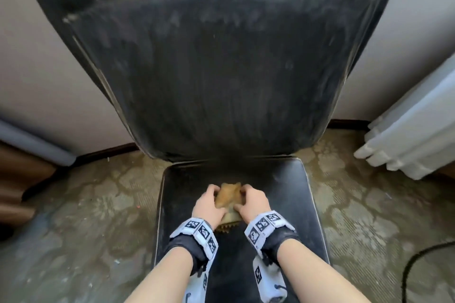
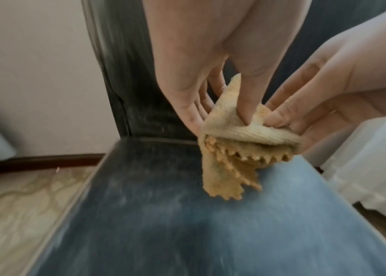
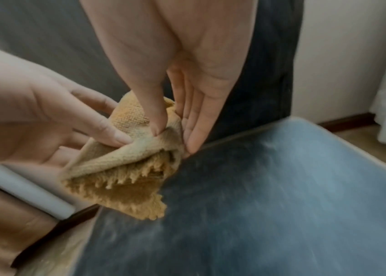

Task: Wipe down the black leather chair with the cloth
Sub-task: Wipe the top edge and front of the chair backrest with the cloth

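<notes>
The black leather chair fills the head view, its tall dusty backrest [image 1: 221, 69] rising behind the seat [image 1: 283, 204]. A tan cloth [image 1: 229, 195] with a zigzag edge hangs bunched just above the middle of the seat, and both hands hold it. My left hand [image 1: 209, 204] pinches its left side, thumb in front and fingers behind. My right hand [image 1: 251, 202] pinches its right side the same way. The left wrist view shows the cloth [image 2: 234, 130] folded over, its frayed corner dangling over the seat [image 2: 163, 224]. In the right wrist view my thumb presses into the cloth [image 3: 121, 160].
A white curtain [image 1: 413, 135] hangs at the right, and a black cable [image 1: 413, 265] loops on the floor below it. Brown furniture [image 1: 19, 179] stands at the left. Patterned flooring [image 1: 86, 216] surrounds the chair, whose back stands near a pale wall [image 1: 37, 81].
</notes>
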A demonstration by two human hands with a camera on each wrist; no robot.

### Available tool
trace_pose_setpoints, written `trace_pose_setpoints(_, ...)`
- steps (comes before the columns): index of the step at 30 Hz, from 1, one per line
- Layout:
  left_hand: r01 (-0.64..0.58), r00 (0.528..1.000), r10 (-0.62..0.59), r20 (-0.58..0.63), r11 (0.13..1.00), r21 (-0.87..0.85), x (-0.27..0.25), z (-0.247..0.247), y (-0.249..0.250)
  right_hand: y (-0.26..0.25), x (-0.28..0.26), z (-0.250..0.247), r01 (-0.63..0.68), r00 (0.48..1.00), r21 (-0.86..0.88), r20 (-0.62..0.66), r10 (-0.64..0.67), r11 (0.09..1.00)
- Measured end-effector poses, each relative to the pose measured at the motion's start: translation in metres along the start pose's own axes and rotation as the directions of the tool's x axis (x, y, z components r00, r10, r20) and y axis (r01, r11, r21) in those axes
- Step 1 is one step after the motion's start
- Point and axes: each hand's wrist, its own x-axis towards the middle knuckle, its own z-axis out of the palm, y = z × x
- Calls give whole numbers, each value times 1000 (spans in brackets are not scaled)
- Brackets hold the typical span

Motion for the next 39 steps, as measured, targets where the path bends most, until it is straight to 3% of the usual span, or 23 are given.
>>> trace_pose_setpoints(5,-107,982,96,-164,992,-60,-29,-96,70,-90,-37,-79,175,968,-138,-154,-196,975)
trace_pose_setpoints(9,-220,934,182,-309,971,-93,-62,-163,114,-148,-68,-132,317,882,-245,-279,-380,916)
trace_pose_setpoints(10,-263,911,214,-352,960,-97,-68,-179,122,-161,-76,-143,361,830,-277,-340,-442,891)
trace_pose_setpoints(12,-333,865,256,-431,936,-114,-79,-210,137,-188,-88,-162,444,648,-391,-481,-590,806)
trace_pose_setpoints(14,-391,823,254,-508,902,-181,-85,-240,149,-212,-90,-170,522,505,-496,-476,-720,694)
trace_pose_setpoints(16,-421,811,230,-538,868,-263,-86,-265,157,-233,-85,-173,572,401,-581,-418,-815,579)
trace_pose_setpoints(18,-440,828,228,-512,830,-342,-81,-283,159,-253,-82,-178,607,348,-605,-381,-857,515)
trace_pose_setpoints(20,-447,840,231,-490,806,-387,-72,-297,159,-271,-79,-179,577,315,-637,-405,-858,512)
trace_pose_setpoints(23,-486,817,205,-539,748,-452,-56,-324,160,-304,-76,-173,561,213,-692,-409,-887,454)
trace_pose_setpoints(25,-517,798,198,-569,710,-478,-46,-345,164,-329,-71,-169,527,171,-730,-410,-896,435)
trace_pose_setpoints(28,-526,791,223,-570,723,-448,-24,-368,165,-356,-54,-174,476,171,-758,-417,-893,445)
trace_pose_setpoints(31,-531,806,304,-508,749,-396,-8,-379,165,-372,-33,-183,455,269,-757,-385,-883,469)
trace_pose_setpoints(33,-554,778,375,-504,788,-269,-3,-379,168,-377,-24,-190,456,335,-735,-380,-862,501)
trace_pose_setpoints(35,-536,713,437,-548,844,-26,2,-369,172,-378,-14,-197,466,344,-721,-386,-856,512)
trace_pose_setpoints(37,-443,664,450,-597,880,171,5,-355,179,-374,-5,-207,492,324,-714,-381,-866,499)
trace_pose_setpoints(39,-308,684,401,-609,916,258,11,-346,182,-370,1,-218,537,328,-721,-300,-896,438)
